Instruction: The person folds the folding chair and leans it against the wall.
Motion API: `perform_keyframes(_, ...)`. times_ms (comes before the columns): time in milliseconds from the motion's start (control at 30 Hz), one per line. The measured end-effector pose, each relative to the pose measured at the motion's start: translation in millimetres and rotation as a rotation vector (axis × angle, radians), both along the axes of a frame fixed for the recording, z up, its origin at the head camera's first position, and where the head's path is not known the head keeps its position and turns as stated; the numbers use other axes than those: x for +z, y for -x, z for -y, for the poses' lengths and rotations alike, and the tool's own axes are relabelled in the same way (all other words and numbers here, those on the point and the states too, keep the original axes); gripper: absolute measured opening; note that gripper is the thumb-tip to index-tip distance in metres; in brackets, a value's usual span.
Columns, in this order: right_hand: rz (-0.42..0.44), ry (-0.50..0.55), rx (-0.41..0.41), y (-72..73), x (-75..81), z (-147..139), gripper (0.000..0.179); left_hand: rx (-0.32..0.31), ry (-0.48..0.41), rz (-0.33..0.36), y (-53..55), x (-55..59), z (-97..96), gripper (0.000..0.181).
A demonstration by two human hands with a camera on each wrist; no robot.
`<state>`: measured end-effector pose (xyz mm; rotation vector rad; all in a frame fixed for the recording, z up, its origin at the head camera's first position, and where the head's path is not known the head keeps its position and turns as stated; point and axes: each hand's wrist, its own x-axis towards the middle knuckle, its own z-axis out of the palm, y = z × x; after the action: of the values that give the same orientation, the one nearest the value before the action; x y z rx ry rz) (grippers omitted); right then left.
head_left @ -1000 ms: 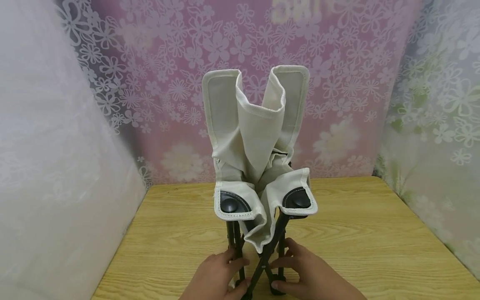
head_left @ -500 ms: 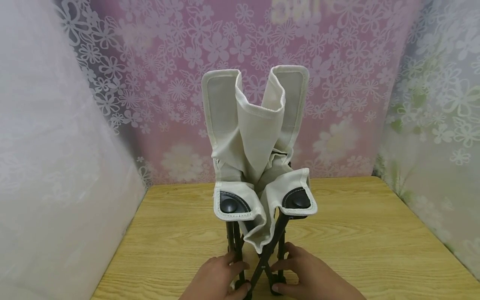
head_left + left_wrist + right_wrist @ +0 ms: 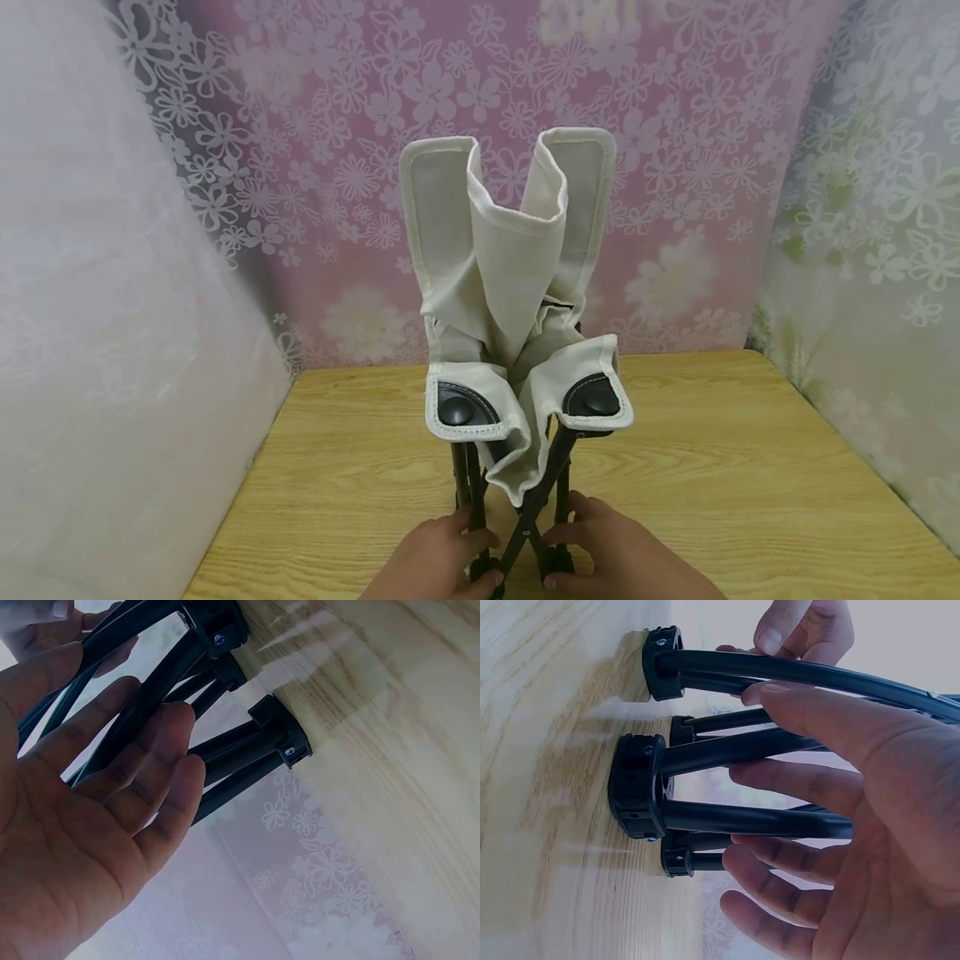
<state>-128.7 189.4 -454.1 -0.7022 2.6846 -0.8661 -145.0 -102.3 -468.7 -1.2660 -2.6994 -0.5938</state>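
Observation:
A partly folded camp chair (image 3: 517,275) stands upright on the wooden table, with bunched off-white fabric above and crossed black tube legs (image 3: 557,475) below. Black corner patches (image 3: 459,410) mark the two near corners of the fabric. Low on the left, my left hand (image 3: 435,554) holds the chair's legs, its fingers loosely bent about the tubes in the left wrist view. My right hand (image 3: 618,546) does likewise on the right. In the right wrist view its thumb lies along one leg tube (image 3: 757,667), while the fingers bend behind others. Black plastic feet (image 3: 637,787) meet the tabletop.
The light wood table (image 3: 720,450) reaches past the chair on both sides. Behind it hangs a pink flowered curtain (image 3: 345,200). White sheeting (image 3: 135,317) closes in the left, and a pale flowered curtain (image 3: 870,250) the right.
The right hand has shifted slightly downward on the legs. The left hand and the chair keep nearly the same place, and the fabric holds its folded shape.

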Motion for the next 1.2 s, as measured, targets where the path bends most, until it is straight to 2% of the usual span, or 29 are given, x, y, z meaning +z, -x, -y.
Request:
perform_keyframes(267,0.038,-0.057,-0.025,1.5,-3.5,-0.3,0.032,0.031,0.055,0.138,-1.7,0.2,-2.8,0.027)
perform_keyframes(433,0.081,-0.067,-0.027,3.8,-7.0,1.2,0.031,0.022,0.092,0.122,-2.5,-2.0,-2.4,0.028)
perform_keyframes(567,0.083,-0.067,-0.018,5.0,-9.1,1.7,0.03,0.021,0.099,0.112,-2.2,-2.8,-2.5,0.027)
perform_keyframes(933,0.03,-0.061,0.017,4.1,-11.6,0.1,0.032,0.045,0.134,0.177,-2.0,-5.3,-5.3,0.03)
perform_keyframes(1200,0.088,-0.096,-0.036,5.6,-10.0,5.9,0.029,0.04,0.141,0.181,-1.0,-5.6,-6.1,0.029)
